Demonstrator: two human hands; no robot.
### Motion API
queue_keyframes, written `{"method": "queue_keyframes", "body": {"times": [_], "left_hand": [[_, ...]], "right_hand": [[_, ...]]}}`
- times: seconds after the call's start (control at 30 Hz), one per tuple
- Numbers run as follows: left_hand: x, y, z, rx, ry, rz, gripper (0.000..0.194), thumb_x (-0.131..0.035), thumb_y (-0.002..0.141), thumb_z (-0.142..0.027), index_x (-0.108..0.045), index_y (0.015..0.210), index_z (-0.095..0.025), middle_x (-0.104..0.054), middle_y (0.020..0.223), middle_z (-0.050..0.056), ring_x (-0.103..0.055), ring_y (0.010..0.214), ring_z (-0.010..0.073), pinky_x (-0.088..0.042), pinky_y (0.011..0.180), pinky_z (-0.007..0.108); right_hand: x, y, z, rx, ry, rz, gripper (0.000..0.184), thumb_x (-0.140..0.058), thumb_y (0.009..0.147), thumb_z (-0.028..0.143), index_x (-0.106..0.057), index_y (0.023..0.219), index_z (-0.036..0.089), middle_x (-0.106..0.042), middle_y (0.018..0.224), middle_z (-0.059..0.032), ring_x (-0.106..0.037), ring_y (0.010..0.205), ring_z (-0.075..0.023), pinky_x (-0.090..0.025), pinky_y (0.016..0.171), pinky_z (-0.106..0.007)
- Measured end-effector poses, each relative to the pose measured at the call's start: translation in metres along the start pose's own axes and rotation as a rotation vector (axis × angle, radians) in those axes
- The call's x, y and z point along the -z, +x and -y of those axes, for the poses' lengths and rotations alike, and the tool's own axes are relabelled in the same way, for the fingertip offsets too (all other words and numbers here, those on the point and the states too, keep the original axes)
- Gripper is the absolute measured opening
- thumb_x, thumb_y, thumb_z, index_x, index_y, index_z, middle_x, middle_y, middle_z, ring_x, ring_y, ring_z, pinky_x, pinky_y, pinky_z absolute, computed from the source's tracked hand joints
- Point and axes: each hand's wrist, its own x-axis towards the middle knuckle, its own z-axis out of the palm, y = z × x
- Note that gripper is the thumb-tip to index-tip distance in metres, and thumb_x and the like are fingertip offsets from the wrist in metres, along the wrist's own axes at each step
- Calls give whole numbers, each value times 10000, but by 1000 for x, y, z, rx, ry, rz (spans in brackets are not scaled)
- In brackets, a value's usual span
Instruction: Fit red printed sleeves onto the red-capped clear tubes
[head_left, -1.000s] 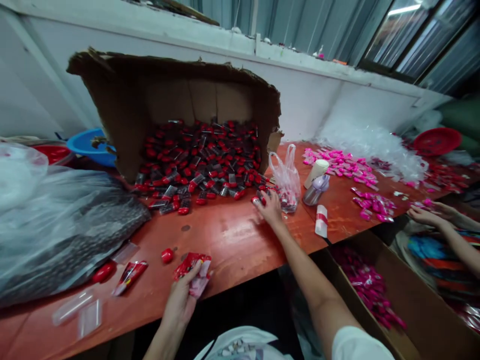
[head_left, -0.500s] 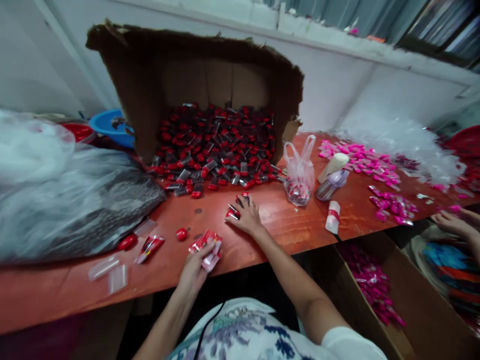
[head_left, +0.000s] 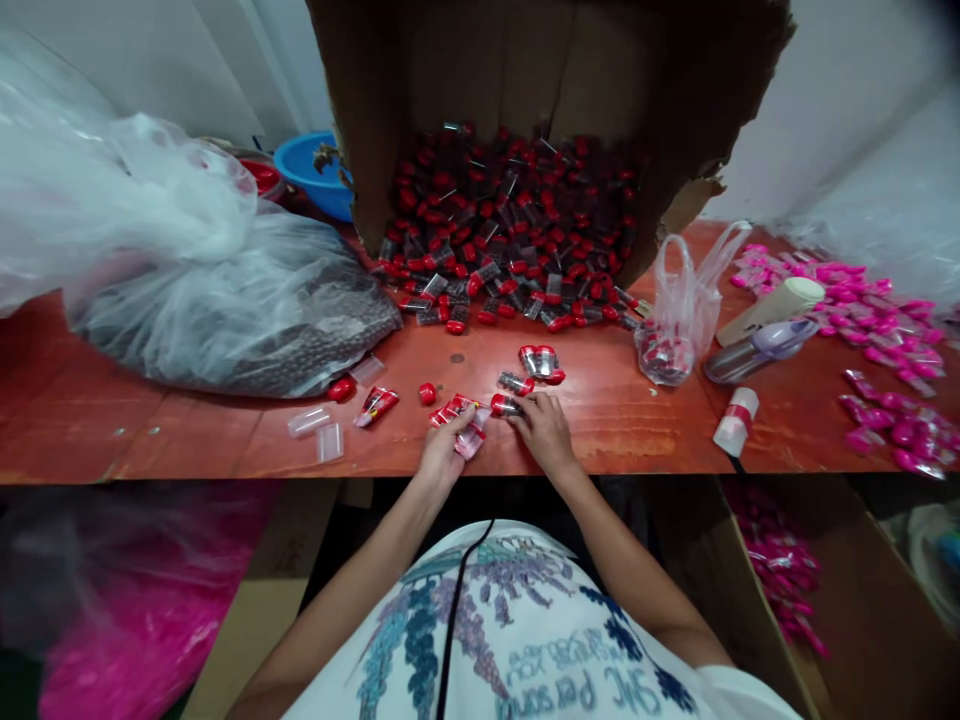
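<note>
My left hand [head_left: 441,452] is closed around a small stack of red-and-pink printed packets [head_left: 471,440] near the table's front edge. Just to its right, my right hand [head_left: 547,432] grips a small red-capped clear bottle [head_left: 504,405] with dark contents, its red cap pointing at the packets. Beyond that hand lie a few more red-capped bottles [head_left: 540,362], loose on the tabletop. Left of the packets are a loose red cap [head_left: 427,393], a single red packet [head_left: 376,406] and clear empty tubes [head_left: 330,442].
A torn cardboard box [head_left: 495,60] on its side spills a heap of red-capped bottles [head_left: 517,230]. A plastic sack of dark beads [head_left: 300,330] lies left, a blue basin [head_left: 315,175] behind it. Rightward stand a knotted plastic bag [head_left: 667,350], a lidded bottle [head_left: 757,350] and pink pieces [head_left: 892,300].
My right hand has drawn back from near the heap to beside my left hand, now gripping one bottle. Several bottles lie loose on the table. The camera view has shifted down and left.
</note>
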Motion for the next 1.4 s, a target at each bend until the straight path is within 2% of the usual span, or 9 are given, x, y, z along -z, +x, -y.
{"method": "queue_keyframes", "body": {"times": [0.13, 0.23, 0.3, 0.43, 0.7, 0.8, 0.93, 1.23, 1.4], "left_hand": [[0, 3, -3, 37, -21, -10, 125, -614, 743, 21, -637, 719, -99, -684, 651, 44, -654, 560, 136, -562, 594, 249], [3, 8, -3, 20, -61, -1, 130, -620, 742, 19, -641, 727, -109, -690, 680, 43, -658, 588, 128, -556, 627, 236], [5, 10, -3, 10, -77, 13, 131, -637, 729, 16, -641, 719, -114, -689, 686, 39, -655, 588, 124, -553, 642, 235], [2, 6, 0, -40, -70, 41, 132, -659, 703, 14, -643, 713, -117, -689, 688, 30, -653, 591, 124, -548, 673, 251], [-6, -10, 5, -170, 30, 102, 116, -719, 645, -37, -652, 712, -105, -701, 677, 43, -649, 583, 133, -519, 625, 240], [-6, -11, 2, -202, 25, 100, 151, -735, 620, -32, -649, 725, -101, -701, 688, 42, -650, 593, 133, -521, 634, 244], [-9, -12, -1, -190, -24, 31, 188, -733, 599, -3, -642, 725, -107, -697, 693, 28, -654, 602, 131, -531, 649, 250], [-11, -12, 5, -230, -13, 39, 213, -769, 554, -29, -652, 709, -116, -699, 687, 27, -656, 599, 131, -526, 653, 247], [-9, -12, 9, -355, 31, 74, 282, -818, 507, -112, -657, 738, -132, -698, 705, 2, -653, 615, 131, -519, 661, 259]], "right_hand": [[2, -6, 7, -29, 208, -3, 259, -518, 878, 320, -646, 1074, 211, -652, 1013, -89, -571, 954, -235, -450, 885, -387], [3, -16, 20, -209, 558, -66, 293, -501, 879, 390, -641, 1054, 201, -674, 943, -53, -615, 826, -191, -518, 741, -321], [3, -22, 29, -332, 762, -57, 329, -533, 846, 440, -650, 1023, 188, -677, 904, -39, -616, 736, -167, -534, 609, -274], [-1, -25, 39, -444, 966, -1, 359, -587, 800, 459, -669, 976, 157, -670, 825, -30, -587, 632, -131, -528, 510, -238], [-3, -33, 47, -485, 1091, 76, 344, -622, 777, 417, -637, 1025, 179, -655, 784, 1, -551, 523, -84, -506, 453, -208], [-1, -35, 49, -463, 1096, 4, 335, -604, 792, 415, -616, 1042, 194, -651, 842, -5, -578, 583, -98, -526, 476, -215], [1, -34, 47, -424, 1057, -139, 310, -592, 809, 406, -599, 1043, 203, -629, 890, -18, -598, 723, -134, -552, 522, -224], [-1, -32, 47, -429, 1041, -171, 332, -591, 799, 441, -598, 1040, 214, -628, 901, -27, -603, 761, -160, -563, 534, -250], [2, -34, 52, -440, 1068, -148, 320, -590, 811, 419, -587, 1049, 206, -623, 893, -27, -607, 739, -153, -567, 529, -252]]}}
